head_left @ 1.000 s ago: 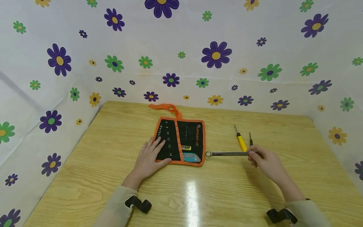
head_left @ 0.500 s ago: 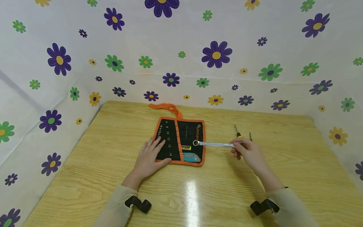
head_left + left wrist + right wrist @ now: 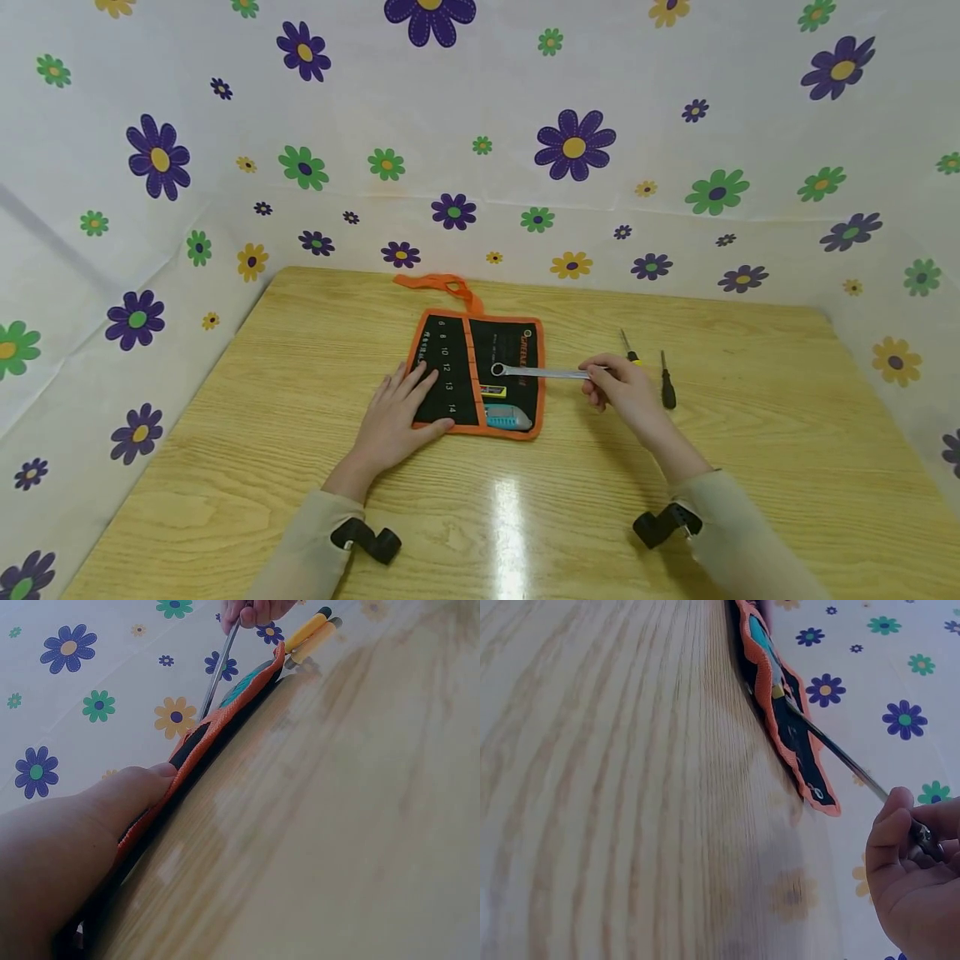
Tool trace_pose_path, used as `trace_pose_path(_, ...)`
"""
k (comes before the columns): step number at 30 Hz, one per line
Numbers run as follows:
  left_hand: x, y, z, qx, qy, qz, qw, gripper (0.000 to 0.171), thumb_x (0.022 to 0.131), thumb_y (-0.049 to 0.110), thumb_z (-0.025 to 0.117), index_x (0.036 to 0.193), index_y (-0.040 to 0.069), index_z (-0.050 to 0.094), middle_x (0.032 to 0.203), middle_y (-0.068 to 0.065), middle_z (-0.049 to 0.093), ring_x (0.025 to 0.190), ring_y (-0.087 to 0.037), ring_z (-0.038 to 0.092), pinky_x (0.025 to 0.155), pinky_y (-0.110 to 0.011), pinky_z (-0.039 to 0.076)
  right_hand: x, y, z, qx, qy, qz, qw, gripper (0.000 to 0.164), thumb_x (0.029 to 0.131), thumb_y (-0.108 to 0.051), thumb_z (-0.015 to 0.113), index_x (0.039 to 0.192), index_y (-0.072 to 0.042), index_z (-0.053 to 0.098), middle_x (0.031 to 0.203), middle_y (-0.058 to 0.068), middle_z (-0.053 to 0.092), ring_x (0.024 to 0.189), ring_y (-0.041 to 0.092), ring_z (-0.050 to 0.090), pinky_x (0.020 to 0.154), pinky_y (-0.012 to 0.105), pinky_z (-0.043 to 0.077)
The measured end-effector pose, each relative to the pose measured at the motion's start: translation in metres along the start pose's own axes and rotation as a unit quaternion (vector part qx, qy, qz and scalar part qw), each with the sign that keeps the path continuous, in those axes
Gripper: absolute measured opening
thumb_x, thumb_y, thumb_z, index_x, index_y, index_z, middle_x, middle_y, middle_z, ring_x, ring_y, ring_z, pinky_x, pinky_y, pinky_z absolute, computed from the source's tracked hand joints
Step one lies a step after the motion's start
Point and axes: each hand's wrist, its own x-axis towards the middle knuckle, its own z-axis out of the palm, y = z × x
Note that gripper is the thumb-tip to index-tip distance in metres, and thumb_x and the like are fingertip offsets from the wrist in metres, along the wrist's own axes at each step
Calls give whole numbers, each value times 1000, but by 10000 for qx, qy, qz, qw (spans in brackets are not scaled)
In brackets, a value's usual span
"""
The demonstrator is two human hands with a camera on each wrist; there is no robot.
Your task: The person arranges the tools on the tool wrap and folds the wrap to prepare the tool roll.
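A black tool pouch with orange edging lies unrolled on the table, its pockets numbered 6 to 14. My left hand rests flat on its left part, fingers spread; the left wrist view shows the thumb on the edge. With fingertips and thumb, my right hand pinches one end of a silver wrench. The wrench slants down in the right wrist view, its ring end over the pouch near the pocket edge. A teal utility knife and a small yellow-labelled item sit in pockets below the ring.
Right of the pouch lie a black-handled screwdriver and a yellow-handled screwdriver, the latter partly hidden by my right hand. An orange tie strap trails behind the pouch. Flower-printed cloth closes off the table's back and sides.
My right hand has carried the wrench left and away from me, from beside the pouch to over it. The black-handled screwdriver has come into full view. My left hand has stayed put.
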Motion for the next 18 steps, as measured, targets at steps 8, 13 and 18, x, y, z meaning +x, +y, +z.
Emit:
trace_pose_path(8, -1, 1, -1, 25, 52, 13, 10000, 87, 84, 68, 53, 151, 17, 32, 157, -5, 22, 145, -29, 7, 116, -46, 5, 12, -4, 5, -438, -108, 6, 9990, 28, 102, -13, 46, 112, 10, 58, 79, 19, 58, 58, 14, 49, 50, 29, 44)
trace_pose_path(13, -1, 1, 0, 30, 38, 20, 10000, 86, 85, 68, 52, 151, 17, 33, 157, -5, 23, 145, -29, 8, 116, -47, 6, 18, -3, 11, -506, -188, 126, 9985, 26, 102, -13, 46, 111, 8, 59, 77, 14, 58, 58, 14, 49, 50, 25, 42)
trace_pose_path(18, -1, 2, -2, -8, -1, 1, 10000, 86, 85, 68, 52, 151, 17, 32, 157, -5, 22, 145, -29, 7, 116, -46, 5, 20, -3, 15, -488, -148, 219, 9985, 27, 102, -15, 47, 111, 6, 60, 77, 14, 58, 58, 15, 49, 50, 25, 43)
